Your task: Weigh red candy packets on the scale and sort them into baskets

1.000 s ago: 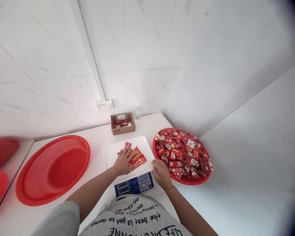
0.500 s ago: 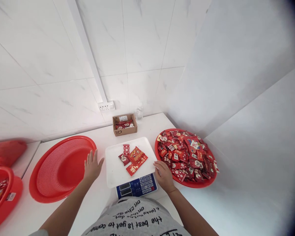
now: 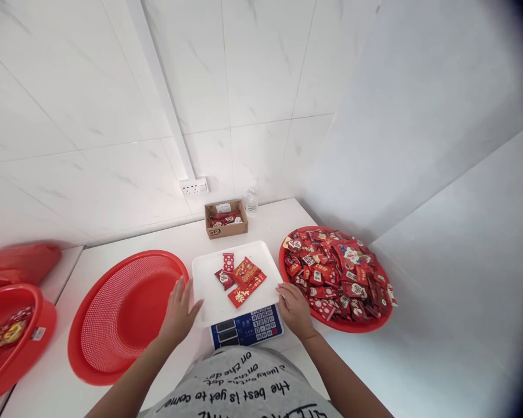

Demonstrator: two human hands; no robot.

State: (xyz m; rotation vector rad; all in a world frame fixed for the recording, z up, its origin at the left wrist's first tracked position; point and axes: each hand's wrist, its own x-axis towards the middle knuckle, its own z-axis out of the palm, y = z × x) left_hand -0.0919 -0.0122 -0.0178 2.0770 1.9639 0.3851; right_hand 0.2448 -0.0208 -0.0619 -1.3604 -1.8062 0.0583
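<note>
Several red packets (image 3: 245,273) lie on the white tray (image 3: 209,305) of a scale, whose blue keypad panel (image 3: 248,327) shows below it. My left hand (image 3: 179,309) has its fingers apart and is between the tray's left edge and an empty red basket (image 3: 87,354). Over at the tray's right edge, my right hand (image 3: 295,309) touches the rim with bent fingers and holds no packet. Right of that hand stands a red basket (image 3: 375,326) heaped with red packets.
A small cardboard box (image 3: 226,231) with packets stands behind the tray, beside a clear plastic bottle (image 3: 252,200). Another red basket (image 3: 43,325) with packets is at far left, near a red bag (image 3: 30,264). A power socket (image 3: 194,186) is on the wall.
My left hand has moved right, nearer the tray's left edge. The left empty basket has shifted and turned, its near end now lower. The view has moved slightly.
</note>
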